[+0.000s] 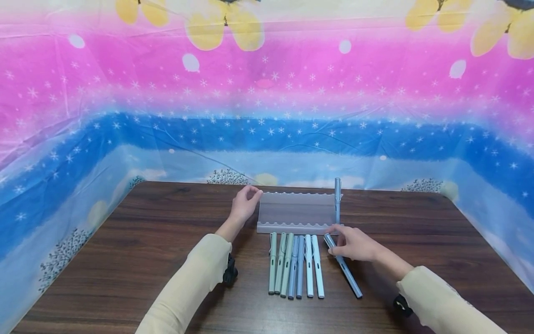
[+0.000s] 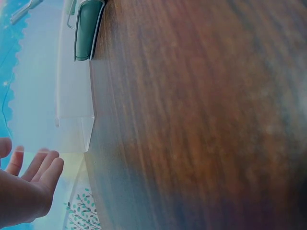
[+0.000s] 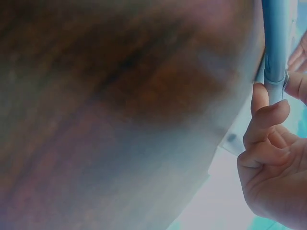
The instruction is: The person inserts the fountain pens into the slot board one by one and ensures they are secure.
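Note:
A clear pen stand with scalloped edges stands on the table. My left hand holds its upper left corner between thumb and fingers; in the left wrist view, the fingers are by the stand's end. My right hand pinches a metallic blue-grey pen near its capped end, and the pen slants toward the table's front. The right wrist view shows this pen between thumb and fingers. Another blue-grey pen leans upright in the stand's rightmost slot.
In front of the stand, several capped pens lie side by side: green pens, blue-grey pens and pale blue pens. They rest on a dark wood table. A patterned cloth surrounds the back and sides.

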The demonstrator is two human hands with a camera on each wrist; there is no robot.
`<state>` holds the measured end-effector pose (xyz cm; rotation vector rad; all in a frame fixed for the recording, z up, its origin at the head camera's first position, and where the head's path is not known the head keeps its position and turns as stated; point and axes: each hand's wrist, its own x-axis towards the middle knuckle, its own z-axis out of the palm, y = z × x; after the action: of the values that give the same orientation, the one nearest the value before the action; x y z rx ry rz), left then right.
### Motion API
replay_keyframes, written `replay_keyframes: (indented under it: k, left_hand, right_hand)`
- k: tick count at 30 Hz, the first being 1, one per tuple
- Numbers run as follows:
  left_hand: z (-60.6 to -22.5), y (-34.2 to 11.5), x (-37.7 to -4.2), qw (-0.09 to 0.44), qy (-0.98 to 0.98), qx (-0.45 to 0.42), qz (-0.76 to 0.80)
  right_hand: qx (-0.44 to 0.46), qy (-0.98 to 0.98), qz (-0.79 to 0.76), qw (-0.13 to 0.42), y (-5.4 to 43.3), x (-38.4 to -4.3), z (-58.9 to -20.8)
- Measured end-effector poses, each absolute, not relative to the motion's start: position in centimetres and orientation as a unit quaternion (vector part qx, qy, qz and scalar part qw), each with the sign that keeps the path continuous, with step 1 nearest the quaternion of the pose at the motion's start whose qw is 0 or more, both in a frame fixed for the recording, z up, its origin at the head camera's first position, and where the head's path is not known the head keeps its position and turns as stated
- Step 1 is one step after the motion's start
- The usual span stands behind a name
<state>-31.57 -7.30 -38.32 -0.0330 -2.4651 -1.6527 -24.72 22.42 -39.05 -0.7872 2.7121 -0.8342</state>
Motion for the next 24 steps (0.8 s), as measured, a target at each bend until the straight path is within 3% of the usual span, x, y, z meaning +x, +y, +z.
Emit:
replay_keyframes:
  k: [10,24]
  left_hand:
    - [-38.2,-7.2,-31.5,0.102,-0.837,-0.012,-0.538]
    - [-38.3,-7.2,-31.6,0.091,-0.831,-0.006,-0.549]
  right_hand:
    - [-0.26,0.904,-0.324,0.097,23.3,-25.0,-37.9]
    - [-0.249,0.893,-0.375,0.019,23.4,-25.4,-36.7]
